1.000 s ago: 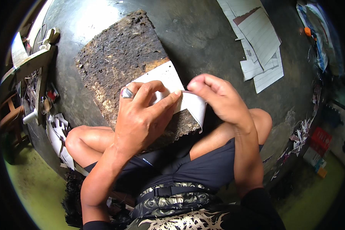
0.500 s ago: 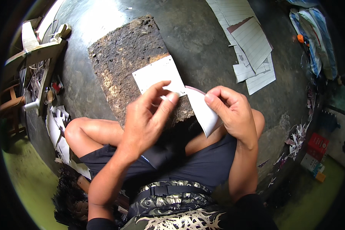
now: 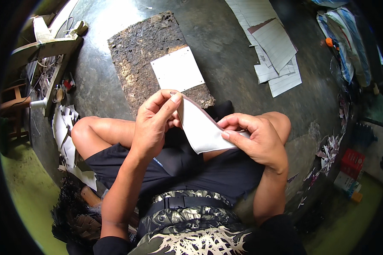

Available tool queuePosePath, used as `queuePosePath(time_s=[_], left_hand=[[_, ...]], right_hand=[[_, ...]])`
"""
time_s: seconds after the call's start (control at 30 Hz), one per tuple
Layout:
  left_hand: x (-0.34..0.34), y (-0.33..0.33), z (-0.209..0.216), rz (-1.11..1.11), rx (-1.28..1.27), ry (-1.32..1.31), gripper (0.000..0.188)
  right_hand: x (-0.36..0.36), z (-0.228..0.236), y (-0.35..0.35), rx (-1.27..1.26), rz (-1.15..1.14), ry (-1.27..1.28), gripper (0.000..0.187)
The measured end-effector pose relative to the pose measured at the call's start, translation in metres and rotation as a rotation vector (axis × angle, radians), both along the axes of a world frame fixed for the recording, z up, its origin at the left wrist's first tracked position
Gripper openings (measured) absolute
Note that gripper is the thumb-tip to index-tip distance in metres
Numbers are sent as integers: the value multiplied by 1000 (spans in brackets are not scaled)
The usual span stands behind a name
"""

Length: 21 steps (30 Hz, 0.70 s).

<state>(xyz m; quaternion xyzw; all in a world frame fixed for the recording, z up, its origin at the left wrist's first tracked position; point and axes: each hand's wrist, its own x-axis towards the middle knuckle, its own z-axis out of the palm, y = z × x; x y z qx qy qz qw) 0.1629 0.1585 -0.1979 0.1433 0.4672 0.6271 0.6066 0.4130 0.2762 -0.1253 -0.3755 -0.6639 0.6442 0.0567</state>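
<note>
Between my hands, above my lap, hangs a white piece of sheet material [image 3: 203, 131] with a mauve edge along its top. My left hand [image 3: 156, 112] pinches its upper left corner between thumb and fingers. At the other end, my right hand [image 3: 256, 137] grips it, with the thumb on the white face. The sheet bows and its lower corner points down. Beyond it, a white rectangular piece [image 3: 177, 69] with small dark holes near its edges lies flat on a rough brown-black board [image 3: 134, 55] on the floor.
Lined white sheets [image 3: 281, 55] lie overlapping at the far right. A wooden frame [image 3: 47, 51] stands at the left, above white offcuts [image 3: 64, 136]. Shredded scraps [image 3: 327, 151] and a red box [image 3: 352, 162] are on the right. My crossed legs border the board.
My left hand has taken hold of the sheet's upper left corner. The sheet has moved left and is now stretched between both hands. The holed piece lies uncovered on the board.
</note>
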Motion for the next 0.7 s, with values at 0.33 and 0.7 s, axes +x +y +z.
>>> queuePosePath(time_s=[0.33,0.7], left_hand=[[18,-23,14,-374,-35,70,60],[32,-33,14,-221,-95,-232,54]], right_hand=[[2,-23,-13,704,107,360,35],[7,-37,-50,-427,-380,254,38]])
